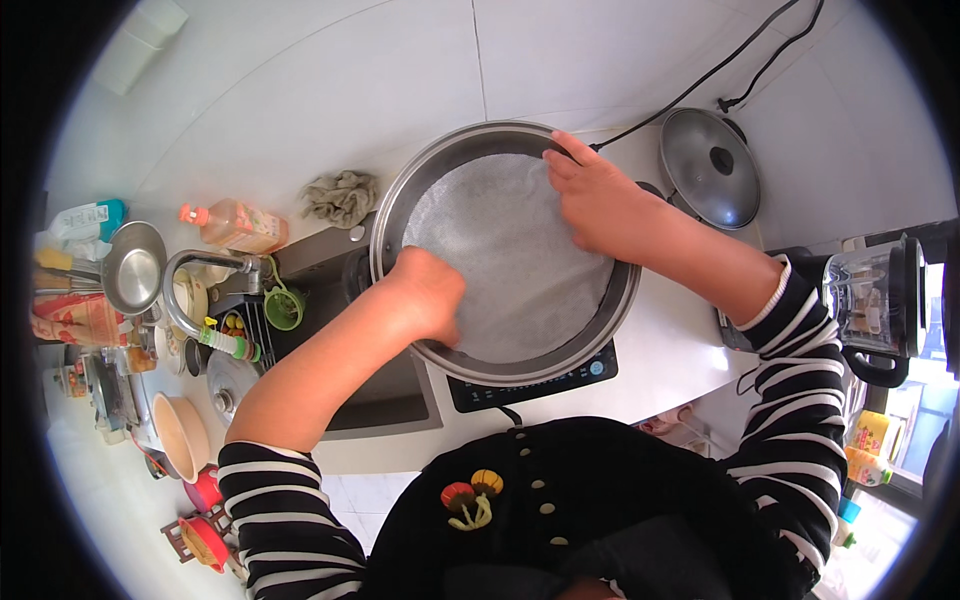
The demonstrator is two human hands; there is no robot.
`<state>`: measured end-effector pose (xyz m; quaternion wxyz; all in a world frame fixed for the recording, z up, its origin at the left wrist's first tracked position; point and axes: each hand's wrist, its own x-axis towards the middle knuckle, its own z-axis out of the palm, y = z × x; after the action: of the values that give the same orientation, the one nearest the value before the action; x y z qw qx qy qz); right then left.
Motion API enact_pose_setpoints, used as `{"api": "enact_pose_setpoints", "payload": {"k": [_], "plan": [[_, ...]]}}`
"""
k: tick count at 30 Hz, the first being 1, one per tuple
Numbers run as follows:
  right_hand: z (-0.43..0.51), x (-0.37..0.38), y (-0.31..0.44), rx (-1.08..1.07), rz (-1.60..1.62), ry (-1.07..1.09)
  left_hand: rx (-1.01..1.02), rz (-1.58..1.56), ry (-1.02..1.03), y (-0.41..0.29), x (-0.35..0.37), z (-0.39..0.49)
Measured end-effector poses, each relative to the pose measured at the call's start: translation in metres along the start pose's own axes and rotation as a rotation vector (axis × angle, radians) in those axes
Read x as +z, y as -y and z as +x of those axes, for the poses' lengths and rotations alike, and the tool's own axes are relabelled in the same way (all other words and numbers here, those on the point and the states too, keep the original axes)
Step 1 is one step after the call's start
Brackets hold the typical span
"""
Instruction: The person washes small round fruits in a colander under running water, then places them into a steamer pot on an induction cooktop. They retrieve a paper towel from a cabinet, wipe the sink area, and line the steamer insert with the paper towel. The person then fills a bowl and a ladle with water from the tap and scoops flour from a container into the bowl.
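Note:
A large round metal steamer pot [630,300] stands on a black induction cooktop [540,386] in front of me. A pale, fine-meshed round steamer liner [510,247] lies inside it, slightly wrinkled at the right. My left hand [433,292] is at the liner's lower left edge, knuckles up; its fingertips point down and are mostly hidden, so a grip cannot be made out. My right hand [592,195] is at the upper right, with one finger on the pot's rim and the others bent over the liner's edge; whether they pinch it is unclear.
Left of the pot are a sink [390,397], a curved faucet [176,277], a green strainer [284,307], a soap bottle [244,225] and a crumpled cloth [341,198]. A domed lid [709,169] leans at the back right, near a black cord [697,82]. A blender [870,300] stands right.

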<state>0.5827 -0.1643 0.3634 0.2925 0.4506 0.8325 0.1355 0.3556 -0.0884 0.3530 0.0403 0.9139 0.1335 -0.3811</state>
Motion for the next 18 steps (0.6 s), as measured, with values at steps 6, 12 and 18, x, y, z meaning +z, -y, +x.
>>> {"api": "enact_pose_setpoints", "payload": {"k": [6, 12, 18], "plan": [[-0.037, -0.006, 0.024, -0.028, 0.393, -0.135, -0.047, -0.177, -0.423, 0.0, -0.033, 0.025], [-0.036, 0.006, 0.035, -0.132, 0.664, 0.046, -0.166, -0.065, -0.561, 0.009, -0.021, 0.086], [-0.041, 0.009, 0.031, -0.118, 0.656, -0.134, -0.218, -0.094, -0.364, 0.002, -0.048, 0.074]]}}
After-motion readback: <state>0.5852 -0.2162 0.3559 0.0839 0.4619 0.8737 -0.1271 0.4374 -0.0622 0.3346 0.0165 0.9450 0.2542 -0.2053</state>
